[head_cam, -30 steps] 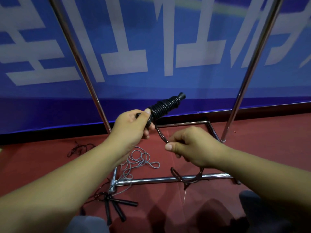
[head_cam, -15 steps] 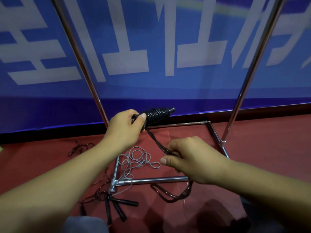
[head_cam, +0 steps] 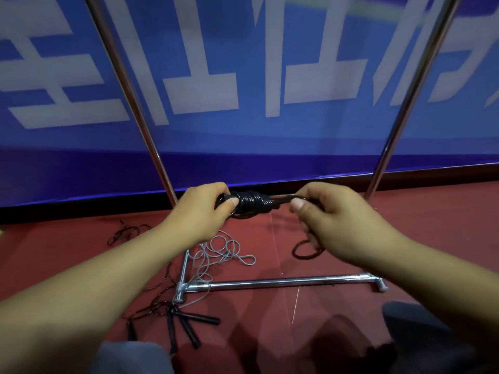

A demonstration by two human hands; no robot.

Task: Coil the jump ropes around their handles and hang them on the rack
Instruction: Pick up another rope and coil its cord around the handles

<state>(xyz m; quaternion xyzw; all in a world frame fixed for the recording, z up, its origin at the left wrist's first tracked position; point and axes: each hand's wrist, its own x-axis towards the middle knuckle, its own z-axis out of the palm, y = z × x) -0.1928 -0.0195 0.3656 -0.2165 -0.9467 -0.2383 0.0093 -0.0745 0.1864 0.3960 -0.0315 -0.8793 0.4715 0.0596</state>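
left hand [head_cam: 201, 211]: grips the coiled black jump rope [head_cam: 252, 205] at its handle end.
right hand [head_cam: 332, 220]: pinches the rope's loose tail, now raised level with the coil.
room: open floor [head_cam: 432, 225] between the rack [head_cam: 270, 283] uprights.
floor: grey rope [head_cam: 224, 252], black handles [head_cam: 186, 325].

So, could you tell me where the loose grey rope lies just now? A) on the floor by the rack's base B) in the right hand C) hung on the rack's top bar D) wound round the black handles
A: the grey rope lies tangled on the red floor, partly over the rack base's corner.
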